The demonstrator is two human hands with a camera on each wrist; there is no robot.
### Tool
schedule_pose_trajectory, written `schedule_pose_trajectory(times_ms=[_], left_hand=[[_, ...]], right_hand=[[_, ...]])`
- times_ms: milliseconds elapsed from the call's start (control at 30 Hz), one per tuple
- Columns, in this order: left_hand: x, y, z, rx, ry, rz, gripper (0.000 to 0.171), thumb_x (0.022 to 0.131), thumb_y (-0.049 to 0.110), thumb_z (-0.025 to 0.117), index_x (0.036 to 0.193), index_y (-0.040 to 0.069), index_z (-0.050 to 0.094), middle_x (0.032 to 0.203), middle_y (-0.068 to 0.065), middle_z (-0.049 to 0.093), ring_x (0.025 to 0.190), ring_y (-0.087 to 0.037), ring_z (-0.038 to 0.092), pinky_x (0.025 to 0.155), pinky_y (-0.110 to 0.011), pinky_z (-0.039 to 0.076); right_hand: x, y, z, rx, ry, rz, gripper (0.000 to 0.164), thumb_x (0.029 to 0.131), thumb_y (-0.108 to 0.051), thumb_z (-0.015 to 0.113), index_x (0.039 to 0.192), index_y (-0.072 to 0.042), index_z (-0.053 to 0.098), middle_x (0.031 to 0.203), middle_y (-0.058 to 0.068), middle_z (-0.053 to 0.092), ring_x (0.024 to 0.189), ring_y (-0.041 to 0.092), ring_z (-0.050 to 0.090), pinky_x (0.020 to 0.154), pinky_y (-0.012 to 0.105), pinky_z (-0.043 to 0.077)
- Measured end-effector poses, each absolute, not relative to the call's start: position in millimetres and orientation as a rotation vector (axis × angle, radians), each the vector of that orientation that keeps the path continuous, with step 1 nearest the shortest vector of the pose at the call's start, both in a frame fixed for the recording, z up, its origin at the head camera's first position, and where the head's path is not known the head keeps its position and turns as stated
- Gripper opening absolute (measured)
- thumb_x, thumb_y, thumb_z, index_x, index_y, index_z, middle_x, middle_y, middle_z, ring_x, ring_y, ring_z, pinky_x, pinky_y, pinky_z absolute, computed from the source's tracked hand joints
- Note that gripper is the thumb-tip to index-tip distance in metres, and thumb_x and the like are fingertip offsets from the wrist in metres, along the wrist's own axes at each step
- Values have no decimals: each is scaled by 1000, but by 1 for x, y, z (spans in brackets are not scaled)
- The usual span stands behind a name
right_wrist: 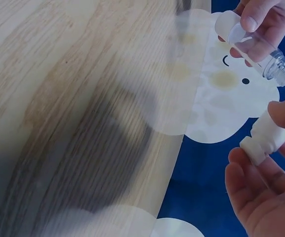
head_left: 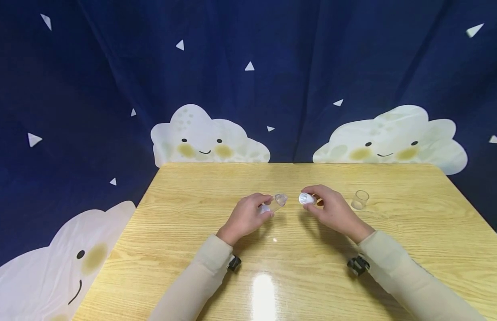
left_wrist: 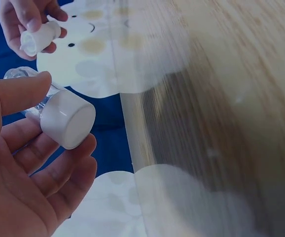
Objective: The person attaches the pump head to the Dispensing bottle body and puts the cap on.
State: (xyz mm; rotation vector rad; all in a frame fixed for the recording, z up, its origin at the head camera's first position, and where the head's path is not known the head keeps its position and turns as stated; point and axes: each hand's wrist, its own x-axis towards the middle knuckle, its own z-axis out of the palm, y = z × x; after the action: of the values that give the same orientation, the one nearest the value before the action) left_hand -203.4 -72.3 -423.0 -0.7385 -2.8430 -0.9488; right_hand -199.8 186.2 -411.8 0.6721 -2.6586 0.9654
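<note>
Over the middle of the table, my left hand (head_left: 248,215) grips a small clear bottle (head_left: 279,200) with a white base (left_wrist: 68,120). Its threaded neck (right_wrist: 279,71) is uncovered and points right, towards my other hand. My right hand (head_left: 334,210) pinches a white bottle top (head_left: 306,199) between thumb and fingers, its hollow end facing the bottle. In the right wrist view this white top (right_wrist: 268,132) narrows at a waist. A short gap separates top and neck. Beside my right hand, a clear cylindrical cap (head_left: 359,200) stands on the table.
The pale wooden table (head_left: 172,249) reaches back to a dark blue curtain (head_left: 288,53) printed with clouds and triangles. A small black device (head_left: 234,263) is worn at the left wrist, another black device (head_left: 358,265) at the right.
</note>
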Motion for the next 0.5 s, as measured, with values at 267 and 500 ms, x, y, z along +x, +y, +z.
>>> schedule_pose_trajectory(times_ms=[267,500], left_hand=[[-202,-71,-423,-759,-2839,-913,34,91,23,72,123,12,68,113,-3,70,96,-16,67,83,-31,55],[-200,-70,-422,-761,-2854,-911,33,91,24,71,122,13,68,114,-4,70,97,-17,67,85,-32,55]], right_hand=[[-196,183,-408,661,-2686,919,35,88,-11,72,122,-5,67,111,11,71,90,18,63,73,41,56],[-194,183,-405,674,-2701,911,36,90,-11,71,124,-6,67,114,10,70,91,18,63,73,34,55]])
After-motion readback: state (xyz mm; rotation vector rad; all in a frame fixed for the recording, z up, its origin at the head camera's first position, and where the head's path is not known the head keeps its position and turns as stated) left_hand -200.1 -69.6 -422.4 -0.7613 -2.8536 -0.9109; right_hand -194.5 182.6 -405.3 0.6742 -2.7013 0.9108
